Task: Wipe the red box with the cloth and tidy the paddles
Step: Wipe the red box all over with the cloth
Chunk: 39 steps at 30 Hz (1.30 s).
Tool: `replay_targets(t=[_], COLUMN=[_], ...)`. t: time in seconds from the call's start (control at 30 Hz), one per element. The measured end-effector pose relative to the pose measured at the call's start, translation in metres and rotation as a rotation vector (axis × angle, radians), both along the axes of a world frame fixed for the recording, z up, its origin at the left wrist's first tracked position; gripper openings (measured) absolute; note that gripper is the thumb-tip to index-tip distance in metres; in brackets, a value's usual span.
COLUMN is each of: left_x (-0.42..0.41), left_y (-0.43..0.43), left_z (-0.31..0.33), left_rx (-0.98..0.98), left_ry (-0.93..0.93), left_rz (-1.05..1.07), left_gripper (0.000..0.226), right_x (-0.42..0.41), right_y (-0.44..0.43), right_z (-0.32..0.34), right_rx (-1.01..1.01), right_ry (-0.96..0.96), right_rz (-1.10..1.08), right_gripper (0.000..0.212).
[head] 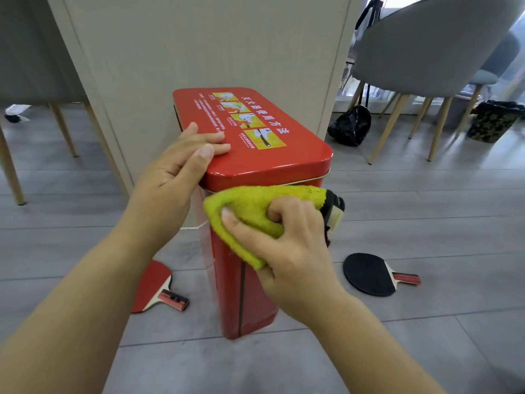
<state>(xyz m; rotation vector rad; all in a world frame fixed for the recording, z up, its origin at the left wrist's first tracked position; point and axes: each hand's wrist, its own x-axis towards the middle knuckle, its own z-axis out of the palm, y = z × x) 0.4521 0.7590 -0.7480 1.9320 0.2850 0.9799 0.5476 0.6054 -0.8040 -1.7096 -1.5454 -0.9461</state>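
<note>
A tall red metal box (278, 160) with a yellow instruction label on its lid stands on the floor against a beige pillar. My left hand (181, 166) rests flat on the lid's near left corner, thumb over the rim. My right hand (287, 245) grips a yellow-green cloth (250, 211) and presses it against the box's front face just below the lid. A red paddle (154, 288) lies on the floor left of the box. A black-faced paddle (372, 274) lies on the floor to the right.
The beige pillar (199, 52) rises right behind the box. A grey chair (426, 52) on wooden legs stands at the back right, with a black bag (350, 126) and a camouflage bin (494, 120) beneath. More wooden chair legs (11, 172) stand on the left.
</note>
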Motion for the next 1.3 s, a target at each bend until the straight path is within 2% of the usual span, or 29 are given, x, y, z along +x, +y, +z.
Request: replay_targets(t=[0.1, 0.27, 0.37, 0.47, 0.63, 0.7, 0.8, 1.03, 1.23, 1.3], left_x=[-0.001, -0.006, -0.004, 0.001, 0.010, 0.013, 0.017, 0.019, 0.017, 0.016], left_y=[-0.004, -0.010, -0.013, -0.014, -0.022, -0.026, -0.029, -0.030, -0.029, -0.030], left_z=[-0.005, -0.010, -0.013, -0.023, -0.039, -0.042, -0.044, -0.043, -0.039, -0.035], left_rx=[0.070, 0.277, 0.473, 0.639, 0.921, 0.955, 0.970, 0.992, 1.016, 0.984], left_ry=[-0.027, -0.086, -0.093, -0.066, 0.024, 0.057, 0.085, 0.014, 0.003, -0.041], left_rz=[0.034, 0.123, 0.153, 0.199, 0.355, 0.389, 0.451, 0.509, 0.494, 0.496], left_gripper=[0.022, 0.022, 0.023, 0.036, 0.083, 0.095, 0.099, 0.084, 0.084, 0.073], right_x=[0.001, 0.015, 0.027, 0.038, 0.045, 0.045, 0.046, 0.058, 0.065, 0.063], right_y=[-0.002, -0.017, -0.026, -0.035, -0.045, -0.048, -0.054, -0.072, -0.075, -0.072], right_z=[-0.016, -0.027, -0.029, -0.034, -0.041, -0.042, -0.044, -0.052, -0.054, -0.054], right_rx=[-0.071, 0.027, 0.029, 0.017, -0.010, -0.016, -0.004, 0.074, 0.074, 0.083], right_ry=[-0.136, -0.040, 0.005, 0.096, 0.197, 0.216, 0.247, 0.397, 0.454, 0.452], right_rz=[-0.094, -0.218, -0.271, -0.320, -0.293, -0.286, -0.290, -0.327, -0.301, -0.285], right_gripper=[0.049, 0.048, 0.055, 0.063, 0.051, 0.050, 0.055, 0.060, 0.064, 0.062])
